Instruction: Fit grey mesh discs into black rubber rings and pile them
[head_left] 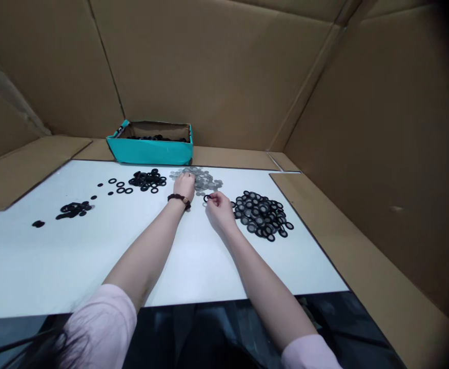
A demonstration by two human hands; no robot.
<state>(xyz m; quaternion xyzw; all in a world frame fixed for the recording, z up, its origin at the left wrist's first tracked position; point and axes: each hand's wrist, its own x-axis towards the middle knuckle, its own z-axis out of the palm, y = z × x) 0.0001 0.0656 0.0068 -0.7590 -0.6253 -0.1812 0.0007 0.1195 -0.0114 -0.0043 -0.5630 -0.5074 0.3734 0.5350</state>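
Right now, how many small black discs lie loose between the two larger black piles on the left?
3 small black discs: one farthest back, one nearest the nearer black pile, one beside two loose black rings. Others may hide within the piles.

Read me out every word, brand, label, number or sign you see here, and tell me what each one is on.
No text can be read in this view.
Teal box: a small dark-and-light marking at its left end, too small and blurred to read.
Pile of black rings, pale discs, white tabletop, cardboard walls: no lettering I can make out.
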